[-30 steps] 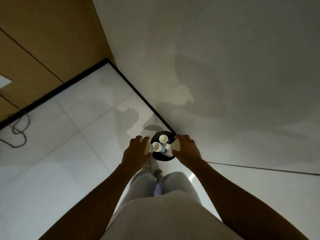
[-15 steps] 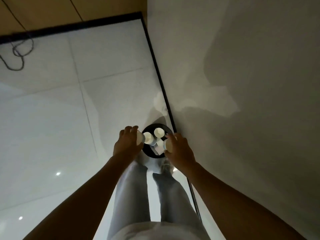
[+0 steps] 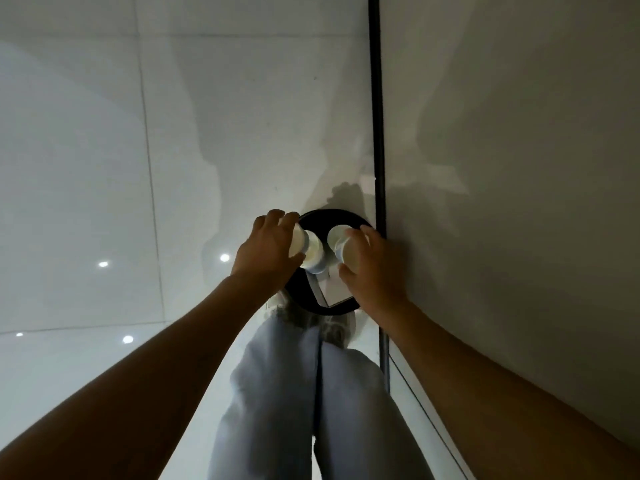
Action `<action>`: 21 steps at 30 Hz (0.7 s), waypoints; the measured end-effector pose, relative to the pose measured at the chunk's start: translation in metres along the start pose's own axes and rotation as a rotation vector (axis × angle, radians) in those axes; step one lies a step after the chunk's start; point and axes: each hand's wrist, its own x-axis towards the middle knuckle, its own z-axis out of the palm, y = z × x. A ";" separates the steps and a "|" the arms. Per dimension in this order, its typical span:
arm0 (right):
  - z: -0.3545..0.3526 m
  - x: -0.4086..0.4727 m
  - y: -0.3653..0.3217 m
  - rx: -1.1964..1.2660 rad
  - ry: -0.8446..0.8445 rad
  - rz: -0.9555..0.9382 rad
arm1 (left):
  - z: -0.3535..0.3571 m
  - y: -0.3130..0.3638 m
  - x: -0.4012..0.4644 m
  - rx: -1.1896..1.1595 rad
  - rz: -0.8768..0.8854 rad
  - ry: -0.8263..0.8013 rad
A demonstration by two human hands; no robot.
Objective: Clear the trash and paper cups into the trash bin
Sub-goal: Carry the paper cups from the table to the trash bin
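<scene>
1. I can read no text, label, brand, number or sign anywhere in my view.
2. The cups (image 3: pixel 313 249) show plain pale walls, with no print I can make out.
3. The bin (image 3: pixel 332 216) is plain black, unmarked.
4. The wall (image 3: pixel 519 168) and floor (image 3: pixel 86 150) carry no writing.

— How is the light here?
— Dim and greyish. The glossy pale tiled floor (image 3: pixel 86 168) carries small round glints of lamps at the lower left, and soft shadows of raised arms fall across it and the plain grey wall (image 3: pixel 519 133).
— Sharpness?
— Soft throughout; the white paper cups (image 3: pixel 313 252) over the round black trash bin (image 3: pixel 332 216) look smeared. The wide lens stretches both forearms at the lower edges.
</scene>
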 end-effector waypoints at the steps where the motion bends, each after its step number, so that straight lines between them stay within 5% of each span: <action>1: 0.009 0.008 0.005 -0.028 0.006 -0.021 | 0.010 -0.003 0.005 -0.004 0.007 -0.015; 12: 0.066 0.049 0.030 -0.231 -0.060 -0.218 | 0.068 -0.029 0.025 0.100 0.127 -0.162; 21: 0.073 0.053 0.040 -0.343 -0.082 -0.252 | 0.086 -0.035 0.022 0.056 0.198 -0.069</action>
